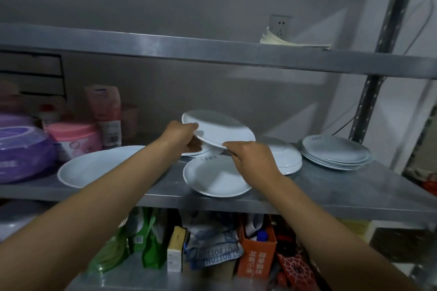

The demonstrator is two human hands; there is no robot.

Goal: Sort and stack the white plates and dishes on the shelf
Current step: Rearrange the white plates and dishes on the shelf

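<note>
While tilted plate (218, 130) hangs mid-frame above shelf (331, 186), left hand (181, 136) pinches its left rim, right hand (250, 157) curled at near edge; likely steadying lift. Stack (335, 152) waits far right; loose plate (216, 177) below, pink jar (74, 136) left.

On the lower shelf, a folded cloth (214, 251) shows "BOTTOM", printed upside down. The orange box (256, 258) beside it carries characters, also upside down, too blurred to read.

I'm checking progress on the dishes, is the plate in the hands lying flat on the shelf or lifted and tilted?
Lifted and tilted. The plate is gripped by the left hand, slanting above the shelf.
</note>
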